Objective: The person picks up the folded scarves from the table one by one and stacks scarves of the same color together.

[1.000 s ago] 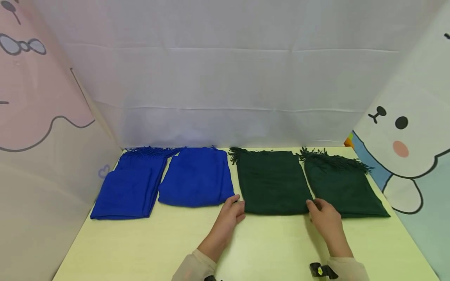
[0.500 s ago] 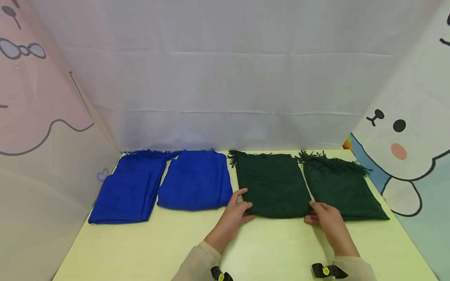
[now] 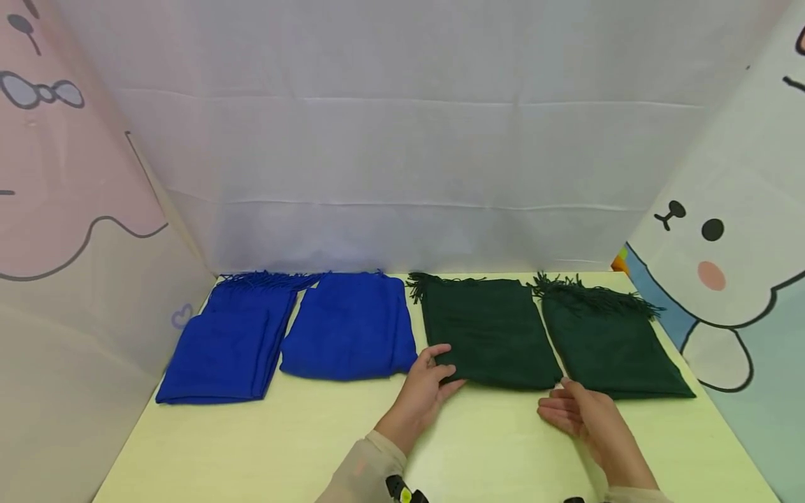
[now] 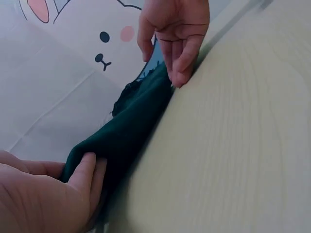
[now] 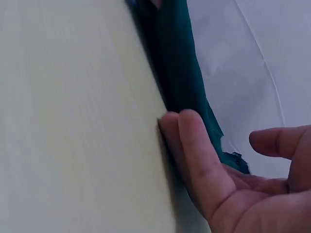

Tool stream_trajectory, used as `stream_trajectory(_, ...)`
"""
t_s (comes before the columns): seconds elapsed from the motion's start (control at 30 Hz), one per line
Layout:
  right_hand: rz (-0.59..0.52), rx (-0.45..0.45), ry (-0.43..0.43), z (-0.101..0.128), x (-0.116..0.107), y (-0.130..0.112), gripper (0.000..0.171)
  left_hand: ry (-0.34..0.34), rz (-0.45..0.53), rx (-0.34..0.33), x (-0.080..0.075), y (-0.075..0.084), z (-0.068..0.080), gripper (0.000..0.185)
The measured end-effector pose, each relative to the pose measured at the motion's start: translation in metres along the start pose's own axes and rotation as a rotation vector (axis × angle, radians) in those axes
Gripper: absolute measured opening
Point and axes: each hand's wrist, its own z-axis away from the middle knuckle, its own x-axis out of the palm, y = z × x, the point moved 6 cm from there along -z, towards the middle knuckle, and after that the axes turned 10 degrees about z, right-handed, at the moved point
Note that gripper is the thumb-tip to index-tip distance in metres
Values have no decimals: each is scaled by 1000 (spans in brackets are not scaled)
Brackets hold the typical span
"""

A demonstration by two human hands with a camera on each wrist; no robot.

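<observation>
Pale yellow-green, the tabletop (image 3: 490, 447) sits inside a booth of white cloth (image 3: 402, 154), with a pink cartoon panel (image 3: 56, 140) on one side and a bunny-print panel (image 3: 723, 237) on the other. Four folded scarves lie in a row along the far edge. Taking the inner green scarf (image 3: 487, 332) as the landmark: a second green scarf (image 3: 606, 342) lies just beside it toward the bunny panel, a blue scarf (image 3: 349, 325) just beside it on the other side, and another blue scarf (image 3: 226, 342) beyond that.

From the head view, the left hand (image 3: 428, 388) pinches the near corner of the inner green scarf, thumb on top and fingers curled under. The right hand (image 3: 575, 412) lies flat at the scarf's other near corner, fingers straight and close together.

Seen from the left wrist, the left fingers (image 4: 90, 170) press into the folded edge, and the scarf's thickness shows as a low ridge running to the right hand (image 4: 175, 29). Seen from the right wrist, the right fingertips (image 5: 187, 128) just touch the cloth's edge on the tabletop, thumb held apart and gripping nothing.
</observation>
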Motion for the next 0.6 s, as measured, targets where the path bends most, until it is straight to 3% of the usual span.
stream_trajectory(0.17,-420,62,-366,5,24,12,70,-6,120,-2,6,4,1,41)
stream_trajectory(0.23,-589,96,-452,4,32,14,70,-4,150,3,8,5,1,41)
stream_trajectory(0.3,-710,125,-454,0,36,14,67,-4,161,6,8,5,2,41)
stream_trajectory(0.37,-762,134,-395,-6,36,11,64,-3,166,8,7,5,3,43)
stream_trajectory(0.47,-746,130,-290,-15,34,6,63,-8,154,2,3,4,3,44)
stream_trajectory(0.6,-753,120,-213,-26,30,1,38,-30,92,2,-4,3,3,44)
